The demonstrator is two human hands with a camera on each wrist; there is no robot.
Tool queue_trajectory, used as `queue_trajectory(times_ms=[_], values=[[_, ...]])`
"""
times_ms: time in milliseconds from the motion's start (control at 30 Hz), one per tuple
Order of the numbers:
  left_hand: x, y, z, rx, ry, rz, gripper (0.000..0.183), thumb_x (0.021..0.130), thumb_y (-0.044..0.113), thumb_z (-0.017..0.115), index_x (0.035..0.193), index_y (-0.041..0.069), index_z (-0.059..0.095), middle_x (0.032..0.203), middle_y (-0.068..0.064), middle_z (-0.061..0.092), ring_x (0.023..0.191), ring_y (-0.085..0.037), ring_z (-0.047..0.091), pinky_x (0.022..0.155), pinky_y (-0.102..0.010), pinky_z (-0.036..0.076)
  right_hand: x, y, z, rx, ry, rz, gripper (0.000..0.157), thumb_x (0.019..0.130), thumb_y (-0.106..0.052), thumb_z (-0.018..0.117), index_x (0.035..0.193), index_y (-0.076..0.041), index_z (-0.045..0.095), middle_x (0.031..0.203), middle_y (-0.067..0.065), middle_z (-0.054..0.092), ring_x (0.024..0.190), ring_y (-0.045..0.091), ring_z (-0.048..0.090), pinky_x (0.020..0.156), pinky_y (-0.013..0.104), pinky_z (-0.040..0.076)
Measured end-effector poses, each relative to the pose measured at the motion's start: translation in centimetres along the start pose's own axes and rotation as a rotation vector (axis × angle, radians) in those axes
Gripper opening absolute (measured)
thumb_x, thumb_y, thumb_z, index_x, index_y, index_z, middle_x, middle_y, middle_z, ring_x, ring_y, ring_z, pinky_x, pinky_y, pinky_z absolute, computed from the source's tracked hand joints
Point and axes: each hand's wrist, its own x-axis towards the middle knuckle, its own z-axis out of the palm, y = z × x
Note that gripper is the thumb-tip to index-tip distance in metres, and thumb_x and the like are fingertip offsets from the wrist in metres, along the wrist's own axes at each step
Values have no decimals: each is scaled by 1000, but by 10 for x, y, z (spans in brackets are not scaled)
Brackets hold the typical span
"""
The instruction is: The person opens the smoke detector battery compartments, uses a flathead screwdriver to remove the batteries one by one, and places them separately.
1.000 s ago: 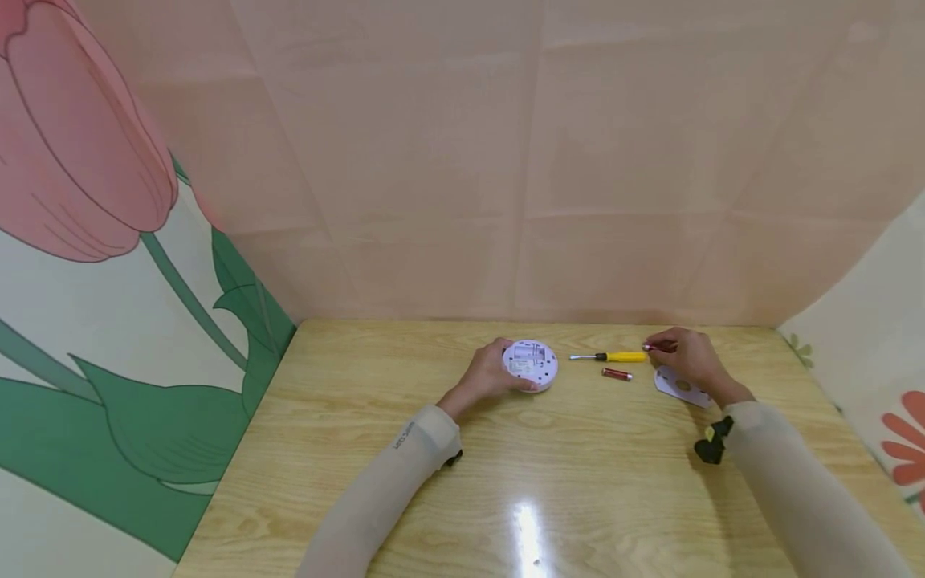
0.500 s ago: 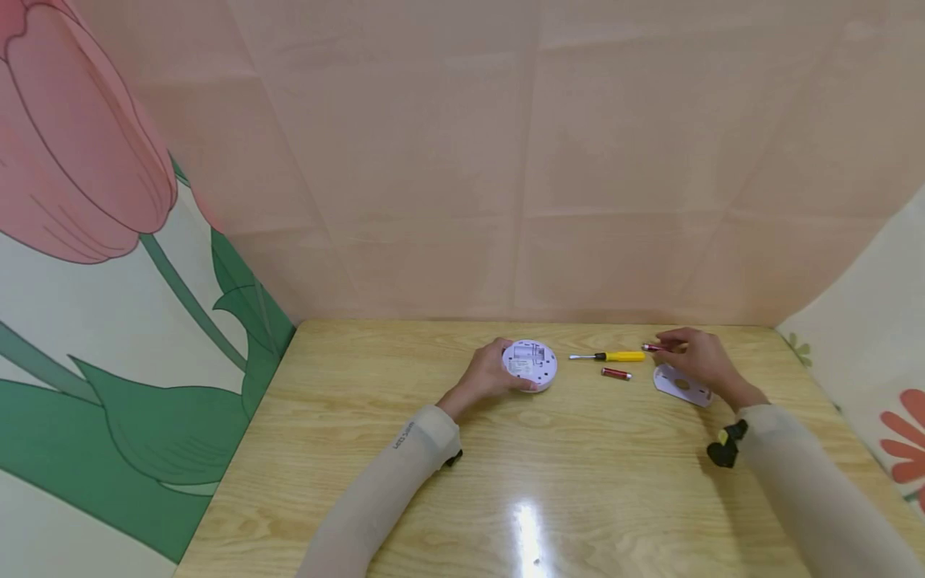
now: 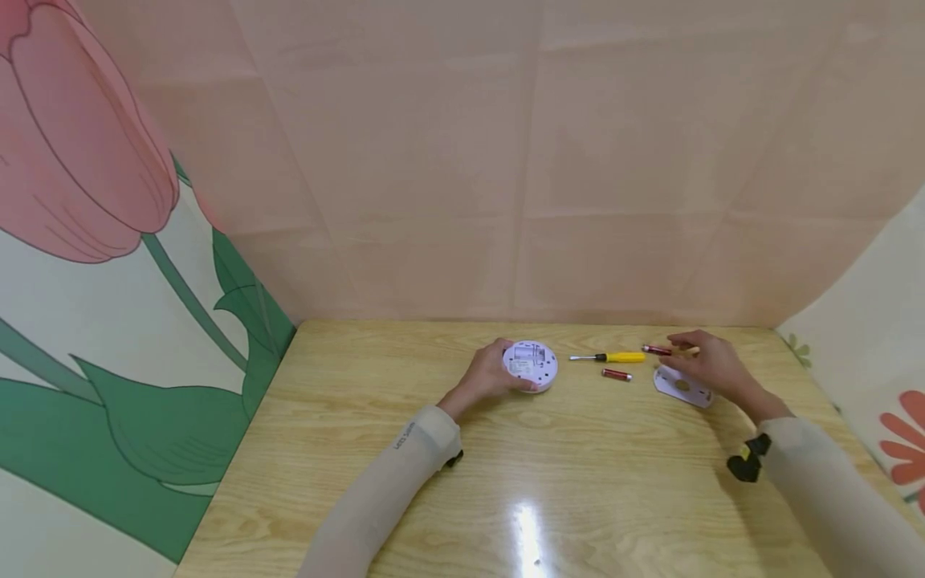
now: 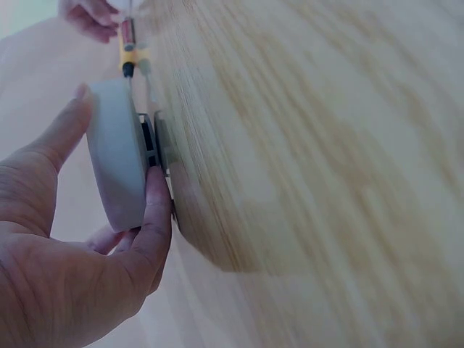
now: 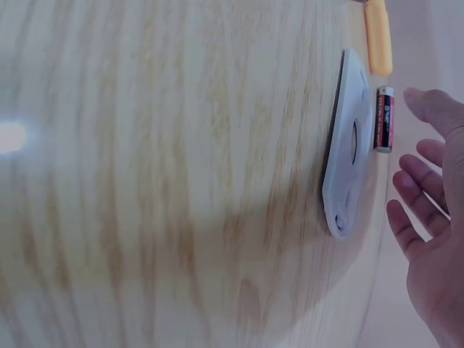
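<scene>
A round white smoke detector (image 3: pixel 526 368) sits over the table, its back with a bare battery compartment facing up. My left hand (image 3: pixel 491 372) grips it by the left edge. In the left wrist view the thumb and fingers hold the detector (image 4: pixel 116 156) on both sides. My right hand (image 3: pixel 711 368) hovers at the right, holding nothing. The right wrist view shows that hand (image 5: pixel 438 181) with loosely bent fingers beside a red and black battery (image 5: pixel 384 119). A white mounting plate (image 3: pixel 670 383) lies flat just below the right hand.
A yellow-handled screwdriver (image 3: pixel 625 357) lies between the detector and the right hand, its tip pointing left. A second red battery (image 3: pixel 617 375) rests just in front of it. The wooden table (image 3: pixel 578 466) ends at a pink cloth backdrop (image 3: pixel 433 201).
My right hand has let go of the battery, which now lies past the screwdriver's handle end, and has drawn back to the right. The left hand and the detector stay in place.
</scene>
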Motion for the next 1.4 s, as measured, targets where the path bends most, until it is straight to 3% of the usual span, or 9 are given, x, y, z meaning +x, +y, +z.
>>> queue_trajectory(times_ms=[167,300,433,833,1133,1400], values=[[-1,1,1,-5,-1,-3,94,70,38,102,146,6,57,134,-9,68,115,-20,63,105,-37,52,-7,-2,-4,-2,-58,32,62,96,-35,80,135,11,64,130,38,63,106,51,68,82,62,59],[-1,2,0,-14,-2,-5,93,69,38,102,145,6,57,133,-8,69,115,-20,63,105,-37,52,-12,-2,-6,-21,-94,54,68,95,-42,80,136,10,64,130,37,64,106,49,67,82,59,59],[-1,2,-1,-20,-4,-11,93,70,38,102,145,6,57,132,-7,68,113,-19,63,105,-38,52,-17,-1,-6,-49,-98,33,70,93,-43,83,134,10,65,124,35,67,102,45,68,81,57,58],[-1,2,1,-18,9,-6,93,70,38,102,145,6,57,133,-8,68,115,-20,63,104,-37,52,-28,-1,-3,-82,-92,-72,74,81,-41,93,129,10,68,121,33,69,103,46,67,85,63,54],[0,1,2,-7,15,-10,94,69,39,102,145,7,57,132,-8,69,113,-20,63,103,-37,52,-31,4,-2,-125,-51,-157,62,73,-34,99,115,5,77,106,20,71,90,31,67,71,37,52],[1,1,1,2,15,3,95,70,40,102,146,5,56,134,-9,68,116,-22,63,105,-38,52,-32,2,-3,-119,-55,-182,55,72,-30,99,109,4,79,101,15,69,85,26,64,67,31,49]])
